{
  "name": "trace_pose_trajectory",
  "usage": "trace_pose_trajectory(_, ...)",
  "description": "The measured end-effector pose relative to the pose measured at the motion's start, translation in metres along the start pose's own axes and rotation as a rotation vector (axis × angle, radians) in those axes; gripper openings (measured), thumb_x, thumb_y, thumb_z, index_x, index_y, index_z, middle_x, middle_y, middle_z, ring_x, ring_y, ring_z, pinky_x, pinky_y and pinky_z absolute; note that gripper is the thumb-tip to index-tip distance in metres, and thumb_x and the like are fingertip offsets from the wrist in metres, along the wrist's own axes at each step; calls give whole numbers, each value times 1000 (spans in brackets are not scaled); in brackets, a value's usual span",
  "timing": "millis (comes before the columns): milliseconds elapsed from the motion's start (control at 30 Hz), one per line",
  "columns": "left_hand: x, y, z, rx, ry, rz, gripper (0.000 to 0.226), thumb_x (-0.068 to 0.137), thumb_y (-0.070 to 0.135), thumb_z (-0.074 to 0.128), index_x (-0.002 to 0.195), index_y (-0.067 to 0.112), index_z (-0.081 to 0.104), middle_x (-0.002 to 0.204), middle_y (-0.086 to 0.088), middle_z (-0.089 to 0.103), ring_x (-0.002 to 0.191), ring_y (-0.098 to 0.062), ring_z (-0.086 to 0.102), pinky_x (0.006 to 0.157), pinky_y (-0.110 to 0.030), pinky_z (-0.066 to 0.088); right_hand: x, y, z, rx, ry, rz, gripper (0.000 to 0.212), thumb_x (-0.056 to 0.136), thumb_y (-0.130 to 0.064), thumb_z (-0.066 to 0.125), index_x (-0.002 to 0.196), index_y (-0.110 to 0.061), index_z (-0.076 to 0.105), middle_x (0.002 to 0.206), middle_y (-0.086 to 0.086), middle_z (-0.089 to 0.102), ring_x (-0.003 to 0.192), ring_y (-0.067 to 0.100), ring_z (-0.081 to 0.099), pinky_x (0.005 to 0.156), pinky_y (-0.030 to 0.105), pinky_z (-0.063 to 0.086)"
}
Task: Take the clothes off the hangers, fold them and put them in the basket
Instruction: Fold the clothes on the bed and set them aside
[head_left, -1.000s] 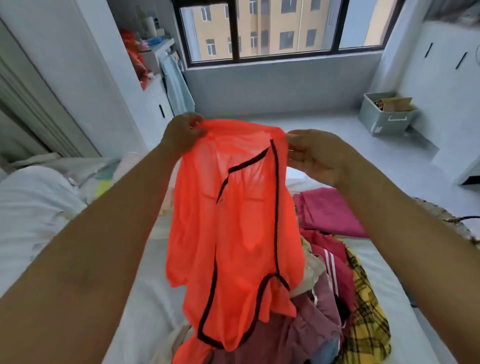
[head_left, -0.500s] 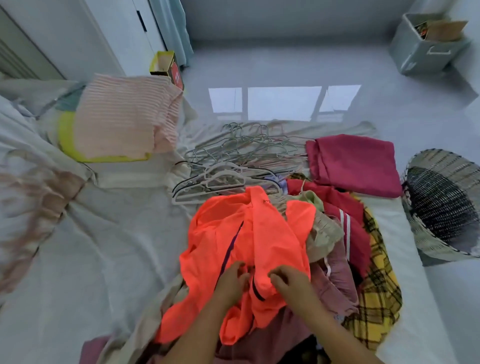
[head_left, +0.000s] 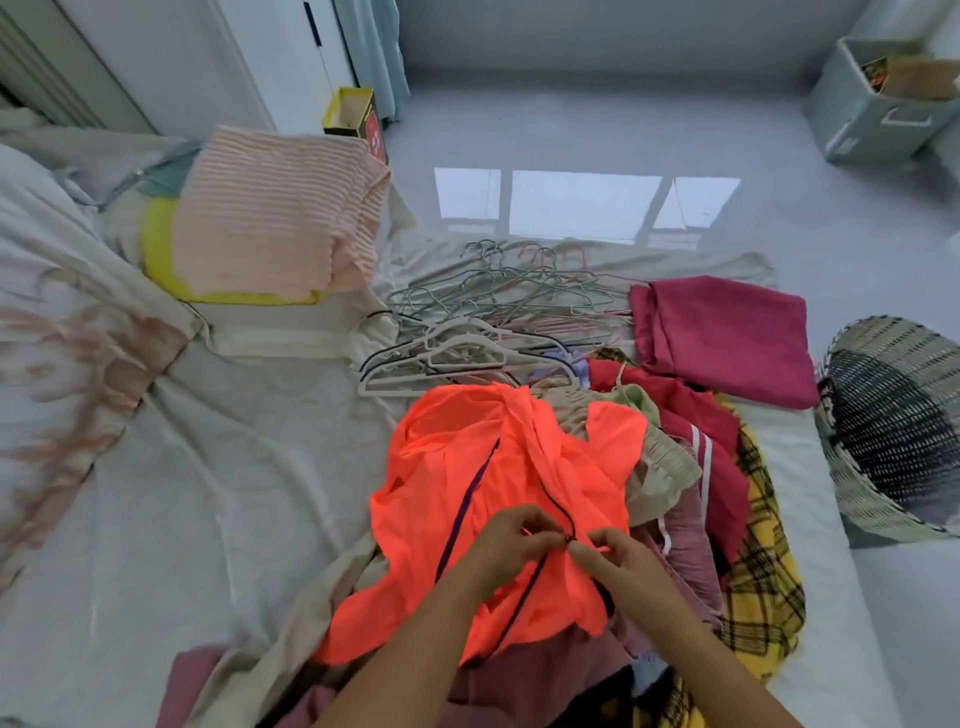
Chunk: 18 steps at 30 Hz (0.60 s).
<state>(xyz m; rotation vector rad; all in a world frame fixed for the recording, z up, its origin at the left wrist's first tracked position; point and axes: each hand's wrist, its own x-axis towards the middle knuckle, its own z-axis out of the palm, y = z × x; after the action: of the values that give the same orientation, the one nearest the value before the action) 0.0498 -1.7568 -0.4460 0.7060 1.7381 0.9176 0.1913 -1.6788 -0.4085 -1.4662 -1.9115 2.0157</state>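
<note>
Head view: at lower centre we see the left hand (head_left: 511, 548) and right hand (head_left: 623, 566) meet, the fingers of both pinching the orange garment (head_left: 498, 467) at its dark trim. The garment lies on the clothes pile (head_left: 756, 597) on the bed (head_left: 208, 467). Bare hangers (head_left: 483, 332) lie above it, and the basket (head_left: 893, 421) is at the right edge.

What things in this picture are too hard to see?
Head view:
- Woven basket: cut by the right edge.
- Grey plastic storage box: contents blurred, cut by the right edge.
- Mixed clothes pile: mostly hidden under the bright orange mesh garment.
- Exactly what the left hand and right hand pinch on it: too small.
</note>
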Motion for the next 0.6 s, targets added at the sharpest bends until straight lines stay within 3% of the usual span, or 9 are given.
trace_pose_trajectory(133,-20,10,10,-157,-30,83,21,88,5,57,79,24,56,57,19,58,53,6,49,58,-10,39,-10,-5,2,18,56,-85,25,89,-15,61,67,-6,54,60,-2,45,64,16,40,60,33,33)
trace_pose_trajectory(233,-31,16,19,-211,-11,134,14,93,17,55,81,24,54,61,23,55,61,6,44,64,-12,37,-22,-12,1,150,27,-62,53,76,-49,69,76,3,57,69,4,52,69,16,46,65,33,39)
trace_pose_trajectory(267,-34,18,23,-231,7,150,13,93,22,54,80,23,53,60,21,52,62,4,42,64,-14,36,-24,-13,0,195,12,-46,54,77,-49,67,83,5,60,78,9,58,74,16,51,69,33,43)
trace_pose_trajectory(333,-35,21,28,-231,61,191,15,90,29,53,76,23,51,61,18,48,64,1,40,66,-19,35,-31,-17,-1,254,-20,-25,31,90,-26,58,95,3,64,95,23,64,83,18,56,78,32,48)
trace_pose_trajectory(367,-35,22,30,-205,80,203,15,89,30,52,75,24,50,61,19,47,64,1,40,66,-20,35,-33,-17,-2,258,-32,-26,35,89,-28,59,99,5,64,100,27,64,85,20,56,81,35,48)
trace_pose_trajectory(433,-35,25,33,-137,131,236,15,84,38,50,74,27,49,61,20,49,63,3,41,65,-19,35,-36,-17,-5,225,-44,-47,73,68,-61,70,98,5,63,96,22,65,85,21,56,83,42,47)
trace_pose_trajectory(467,-36,27,35,-124,181,249,16,81,41,50,73,28,49,61,19,50,62,3,42,64,-18,36,-38,-17,-7,214,-53,-66,80,59,-69,70,95,2,65,92,19,64,83,21,55,81,43,46)
trace_pose_trajectory(533,-37,32,39,-174,310,223,14,81,34,54,70,27,50,61,18,52,60,4,44,63,-16,36,-45,-23,-7,214,-33,-69,45,73,-56,67,84,-12,71,92,20,67,81,20,57,81,44,46)
trace_pose_trajectory(600,-34,34,37,-259,487,165,21,86,21,58,68,27,48,59,20,53,58,6,45,63,-18,36,-54,-29,-12,243,-36,-66,32,76,-47,66,79,-16,73,86,15,69,76,20,59,76,40,47)
